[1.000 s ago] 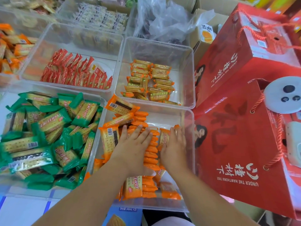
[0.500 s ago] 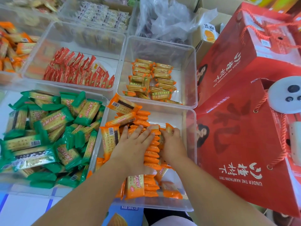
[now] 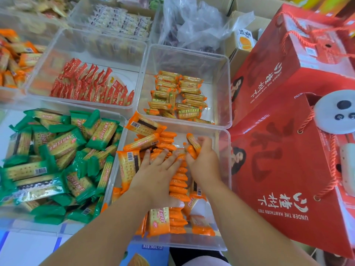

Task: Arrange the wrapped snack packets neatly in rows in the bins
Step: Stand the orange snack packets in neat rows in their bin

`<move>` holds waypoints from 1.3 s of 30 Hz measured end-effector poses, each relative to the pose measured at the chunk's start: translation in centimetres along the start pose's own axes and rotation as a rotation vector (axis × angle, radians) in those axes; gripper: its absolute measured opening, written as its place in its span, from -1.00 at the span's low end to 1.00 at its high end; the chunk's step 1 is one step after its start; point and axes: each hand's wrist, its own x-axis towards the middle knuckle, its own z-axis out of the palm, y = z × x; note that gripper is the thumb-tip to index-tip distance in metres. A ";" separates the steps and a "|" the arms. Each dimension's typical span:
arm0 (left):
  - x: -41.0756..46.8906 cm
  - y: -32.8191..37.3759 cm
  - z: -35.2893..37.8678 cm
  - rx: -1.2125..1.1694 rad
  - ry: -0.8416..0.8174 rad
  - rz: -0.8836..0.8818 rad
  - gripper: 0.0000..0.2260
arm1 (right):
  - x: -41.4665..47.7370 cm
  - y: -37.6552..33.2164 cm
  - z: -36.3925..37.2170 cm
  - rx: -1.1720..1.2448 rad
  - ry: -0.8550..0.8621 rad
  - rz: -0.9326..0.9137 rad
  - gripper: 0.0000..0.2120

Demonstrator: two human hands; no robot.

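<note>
Hands share lower centre: left hand (image 3: 159, 169) lies flat, fingers spread, steadying the orange row (image 3: 178, 182), seemingly so right hand (image 3: 203, 160), curled round one packet (image 3: 192, 141), can add it.

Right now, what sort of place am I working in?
Probably a snack shop or stockroom: clear plastic bins each hold one kind of wrapped packets, and red gift boxes with rope handles stand right beside them.
</note>
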 end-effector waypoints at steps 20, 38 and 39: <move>-7.7 -0.1 -0.3 -0.069 0.441 -0.420 -0.31 | 4.2 -1.7 1.9 0.142 -0.226 0.269 -0.55; -13.0 0.4 0.3 -0.193 0.393 -0.476 -0.31 | -0.1 0.0 1.8 0.131 -0.041 0.269 -0.55; -13.6 0.8 0.6 -0.193 0.370 -0.482 -0.30 | -1.5 0.5 1.2 0.100 -0.052 0.226 -0.62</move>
